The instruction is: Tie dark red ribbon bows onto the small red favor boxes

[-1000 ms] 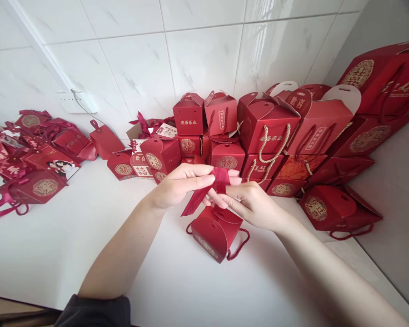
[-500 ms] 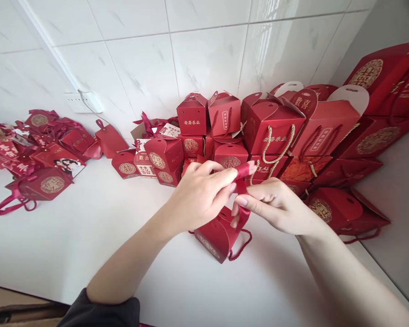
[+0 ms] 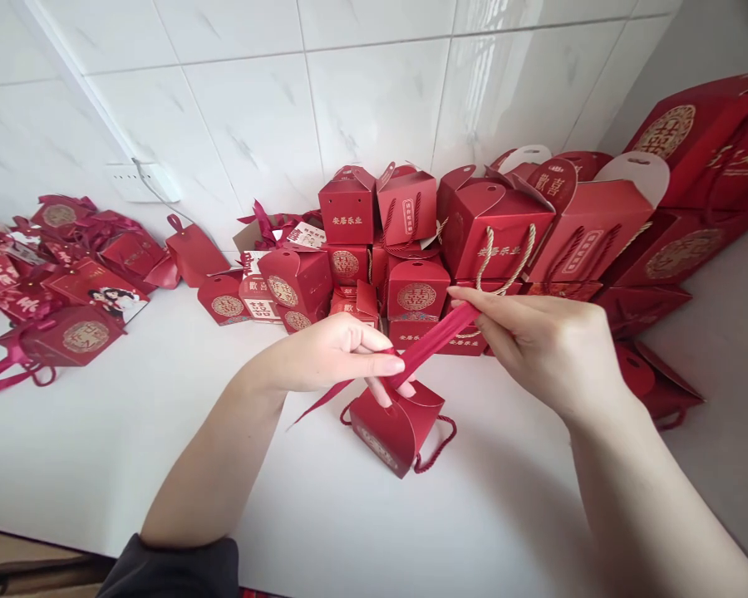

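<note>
Between my hands a dark red satin ribbon (image 3: 436, 342) is stretched on a slant. My left hand (image 3: 349, 359) pinches it between thumb and fingers, and a thin tail hangs out to the lower left. My right hand (image 3: 536, 336) grips the upper end in a closed pinch. Just below my left hand, a small red gift box (image 3: 390, 423) with a gold emblem and red cord handles rests on the white table (image 3: 324, 515). Its top is partly covered by my left fingers, so I cannot tell whether the ribbon is tied to it.
Several red gift boxes (image 3: 489, 241) with cord handles are stacked along the tiled wall (image 3: 374, 100) and the right side. A heap of red boxes and ribbons (image 3: 87, 257) lies at the left. Behind it is a power strip (image 3: 140, 183) with a cable.
My hands have moved apart: the right went up and to the right with the ribbon's end, the left slightly to the left. The ribbon now runs taut; the box stays about where it was.
</note>
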The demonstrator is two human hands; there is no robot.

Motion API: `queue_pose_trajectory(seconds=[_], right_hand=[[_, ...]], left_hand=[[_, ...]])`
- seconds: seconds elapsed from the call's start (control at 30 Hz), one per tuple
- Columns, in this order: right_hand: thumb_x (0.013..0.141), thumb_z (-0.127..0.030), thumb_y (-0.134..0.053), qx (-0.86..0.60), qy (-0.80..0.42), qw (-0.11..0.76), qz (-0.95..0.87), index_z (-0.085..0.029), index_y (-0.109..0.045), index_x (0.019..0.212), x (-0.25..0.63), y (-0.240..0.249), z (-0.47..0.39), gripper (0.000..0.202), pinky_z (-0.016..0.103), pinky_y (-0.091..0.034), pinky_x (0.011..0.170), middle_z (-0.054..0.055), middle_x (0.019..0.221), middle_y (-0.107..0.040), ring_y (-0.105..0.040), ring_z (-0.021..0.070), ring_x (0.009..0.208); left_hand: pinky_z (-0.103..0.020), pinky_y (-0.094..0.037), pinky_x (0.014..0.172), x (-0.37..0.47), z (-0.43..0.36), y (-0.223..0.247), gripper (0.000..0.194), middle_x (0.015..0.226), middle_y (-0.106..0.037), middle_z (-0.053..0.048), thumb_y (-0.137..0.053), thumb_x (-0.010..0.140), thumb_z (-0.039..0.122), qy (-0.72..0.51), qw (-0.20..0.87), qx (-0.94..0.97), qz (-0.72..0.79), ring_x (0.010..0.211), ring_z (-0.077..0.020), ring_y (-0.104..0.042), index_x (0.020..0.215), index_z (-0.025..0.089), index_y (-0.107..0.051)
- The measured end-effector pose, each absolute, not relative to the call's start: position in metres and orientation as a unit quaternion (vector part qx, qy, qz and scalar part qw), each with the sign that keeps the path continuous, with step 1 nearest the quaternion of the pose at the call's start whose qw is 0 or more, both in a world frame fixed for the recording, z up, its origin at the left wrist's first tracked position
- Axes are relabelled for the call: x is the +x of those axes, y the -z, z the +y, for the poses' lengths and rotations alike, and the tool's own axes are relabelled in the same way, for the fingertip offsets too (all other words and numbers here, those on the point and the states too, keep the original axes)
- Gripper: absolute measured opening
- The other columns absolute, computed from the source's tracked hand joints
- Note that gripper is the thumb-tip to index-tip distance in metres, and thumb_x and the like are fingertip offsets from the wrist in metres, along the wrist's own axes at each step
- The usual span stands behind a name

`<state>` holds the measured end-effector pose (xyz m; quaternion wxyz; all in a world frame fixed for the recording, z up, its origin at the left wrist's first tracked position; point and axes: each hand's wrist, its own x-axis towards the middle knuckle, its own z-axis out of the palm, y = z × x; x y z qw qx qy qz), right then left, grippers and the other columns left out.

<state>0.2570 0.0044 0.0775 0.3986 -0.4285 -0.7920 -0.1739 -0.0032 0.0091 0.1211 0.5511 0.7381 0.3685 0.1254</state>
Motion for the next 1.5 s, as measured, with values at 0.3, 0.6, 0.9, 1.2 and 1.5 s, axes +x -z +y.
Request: queue_pose_trajectory(seconds=[0.3,0.6,0.9,1.2,1.5], right_hand=[[0.093,-0.016,-0.055,-0.361,0.257,0.48,-0.757,-0.035,-0.058,0.132,0.256,-0.079,-0.003,0.043,0.032,-0.051,0.064,0.001,0.09,-0.076,-0.071,0.0204,0.077],[0.091,-0.014,-0.056,-0.296,0.136,0.397,-0.858,-0.026,-0.066,0.115,0.248,-0.09,-0.004,0.029,0.039,-0.054,0.086,0.005,0.122,-0.068,-0.065,0.0257,0.108],[0.094,-0.015,-0.048,-0.325,-0.013,0.321,-0.889,-0.019,-0.065,0.108,0.243,-0.09,-0.005,0.022,0.039,-0.049,0.083,0.006,0.098,-0.072,-0.066,0.0207,0.086],[0.1,-0.042,-0.04,-0.24,-0.592,0.388,-0.664,-0.02,-0.052,0.109,0.217,-0.076,0.002,0.026,0.039,-0.051,0.093,0.006,0.098,-0.07,-0.067,0.0186,0.094],[0.089,-0.028,-0.063,-0.189,-0.714,0.358,-0.571,-0.02,-0.055,0.1,0.215,-0.071,0.008,0.016,0.023,-0.049,0.067,-0.003,0.07,-0.058,-0.059,0.0103,0.067]], left_hand=[[-0.032,-0.055,0.08,0.0,0.007,-0.121,0.019,0.086,-0.077,-0.006,-0.064,0.087,0.029,-0.109,0.597,0.715,0.348,0.049,-0.0123,-0.067,0.1,0.015,-0.066],[-0.036,-0.057,0.079,-0.003,0.006,-0.119,0.056,0.084,-0.074,-0.004,-0.064,0.087,0.037,-0.115,0.616,0.712,0.316,0.049,-0.0137,-0.068,0.138,0.021,-0.045],[-0.032,-0.057,0.081,0.001,0.012,-0.118,0.071,0.09,-0.076,-0.01,-0.07,0.082,0.02,-0.213,0.598,0.717,0.287,0.087,-0.0215,-0.074,0.146,0.021,-0.038],[-0.037,-0.057,0.082,0.004,0.011,-0.119,0.053,0.074,-0.074,-0.002,-0.067,0.084,0.021,-0.247,0.542,0.735,0.324,0.068,-0.0186,-0.073,0.135,0.022,-0.049],[-0.019,-0.051,0.051,0.005,0.008,-0.121,0.029,0.056,-0.059,0.005,-0.07,0.082,0.027,-0.24,0.525,0.739,0.348,0.051,-0.0098,-0.062,0.108,0.019,-0.061]])
